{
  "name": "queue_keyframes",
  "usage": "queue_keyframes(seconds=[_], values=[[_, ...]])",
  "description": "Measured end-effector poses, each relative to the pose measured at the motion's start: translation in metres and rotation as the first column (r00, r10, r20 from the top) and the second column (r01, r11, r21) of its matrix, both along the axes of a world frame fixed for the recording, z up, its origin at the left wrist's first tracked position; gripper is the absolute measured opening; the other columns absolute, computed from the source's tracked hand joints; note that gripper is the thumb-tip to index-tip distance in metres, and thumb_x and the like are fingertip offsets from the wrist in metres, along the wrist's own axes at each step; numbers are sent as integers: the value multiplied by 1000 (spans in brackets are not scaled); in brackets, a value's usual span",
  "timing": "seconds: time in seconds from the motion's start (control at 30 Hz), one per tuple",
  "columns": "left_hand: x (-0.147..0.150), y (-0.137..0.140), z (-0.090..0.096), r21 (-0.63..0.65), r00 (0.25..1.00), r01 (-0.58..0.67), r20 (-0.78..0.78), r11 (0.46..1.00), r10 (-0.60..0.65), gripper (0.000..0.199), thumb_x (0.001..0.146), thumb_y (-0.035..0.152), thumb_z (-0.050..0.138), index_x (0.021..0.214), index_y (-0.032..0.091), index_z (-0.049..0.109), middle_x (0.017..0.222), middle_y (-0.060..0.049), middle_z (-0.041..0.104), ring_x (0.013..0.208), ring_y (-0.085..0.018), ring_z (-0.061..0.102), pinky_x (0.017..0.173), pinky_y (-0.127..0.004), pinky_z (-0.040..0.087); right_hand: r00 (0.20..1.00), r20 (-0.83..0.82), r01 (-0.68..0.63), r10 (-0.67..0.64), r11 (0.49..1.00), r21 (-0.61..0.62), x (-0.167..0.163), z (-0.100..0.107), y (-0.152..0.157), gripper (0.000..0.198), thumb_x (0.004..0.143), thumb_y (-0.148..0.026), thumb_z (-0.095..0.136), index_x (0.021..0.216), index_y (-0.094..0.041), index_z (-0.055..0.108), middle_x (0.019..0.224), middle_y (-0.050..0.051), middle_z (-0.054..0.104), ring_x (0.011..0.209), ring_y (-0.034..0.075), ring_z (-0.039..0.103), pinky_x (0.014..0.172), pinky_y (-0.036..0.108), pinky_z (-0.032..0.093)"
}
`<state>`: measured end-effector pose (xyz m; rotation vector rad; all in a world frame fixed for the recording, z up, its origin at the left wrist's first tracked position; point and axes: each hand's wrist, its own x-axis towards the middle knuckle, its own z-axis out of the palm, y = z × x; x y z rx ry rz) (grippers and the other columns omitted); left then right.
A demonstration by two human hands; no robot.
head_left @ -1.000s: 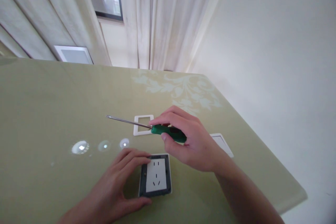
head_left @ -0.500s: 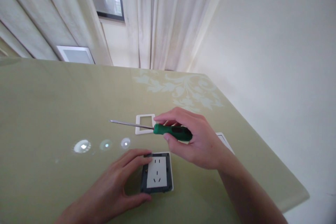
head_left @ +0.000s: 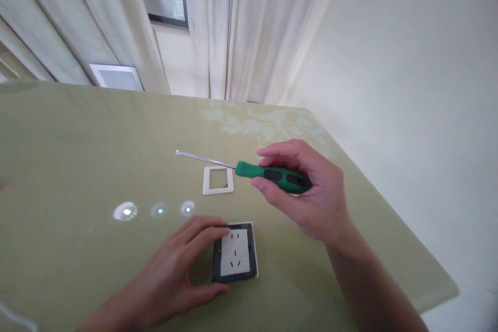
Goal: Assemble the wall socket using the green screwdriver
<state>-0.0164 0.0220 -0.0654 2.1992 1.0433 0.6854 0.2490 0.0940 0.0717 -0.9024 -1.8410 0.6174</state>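
A wall socket (head_left: 234, 257) with a white face and a dark grey surround rests on the table, face up. My left hand (head_left: 179, 264) grips it from the left, fingers on its far edge and thumb at its near edge. In my right hand (head_left: 311, 192) is a screwdriver (head_left: 272, 174) with a green and black handle, raised above the table. Its metal shaft points left, clear of the socket. Beyond the socket lies a white square frame (head_left: 206, 180), flat on the table, just under the line of the shaft.
The glossy pale green table (head_left: 78, 155) carries a white floral pattern (head_left: 268, 119) near its far edge. Behind it hang cream curtains (head_left: 257, 26) by a window. A white wall (head_left: 420, 88) runs along the right side.
My right hand has lifted the screwdriver up and to the right, away from the socket, its tip rising too. My left hand keeps its hold on the socket.
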Motion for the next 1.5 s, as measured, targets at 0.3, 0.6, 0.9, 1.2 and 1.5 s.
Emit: queue_keyframes(seconds=[0.3,0.6,0.9,1.2,1.5], values=[[2,3,2,-79,999,4,38,997,-1,71,86,36,91,149,39,59,153,-7,63,137,-32,65,114,-47,58,1000,19,4,-5,1000,10,-1,1,-3,29,93,-24,86,119,-28,75,103,1,78,93,17,79,80,26,68],[5,3,4,-122,999,20,51,992,-13,73,85,29,90,151,39,60,154,-8,61,137,-33,65,115,-47,58,998,55,-1,0,1000,24,1,3,-3,28,92,-24,86,118,-27,75,102,1,79,89,17,79,79,28,68],[3,2,3,-121,999,20,31,992,-16,70,86,31,90,148,40,59,155,-6,60,139,-31,65,116,-45,57,999,-32,-10,9,1000,-19,2,2,-4,39,89,-25,91,123,-29,72,102,0,80,91,18,82,79,27,70],[8,-1,2,-171,996,-31,76,985,45,77,81,27,91,150,37,57,152,-6,61,137,-31,66,117,-45,58,989,-142,37,-32,999,36,-1,8,-6,51,83,-21,96,124,-29,68,100,0,82,91,22,83,80,35,73],[8,-1,-1,-187,997,-21,73,982,35,81,83,30,91,154,37,52,156,-9,60,144,-36,62,122,-57,53,998,-38,-40,45,991,130,-11,-2,-14,37,92,-22,88,124,-30,71,94,0,78,79,17,75,73,31,66]])
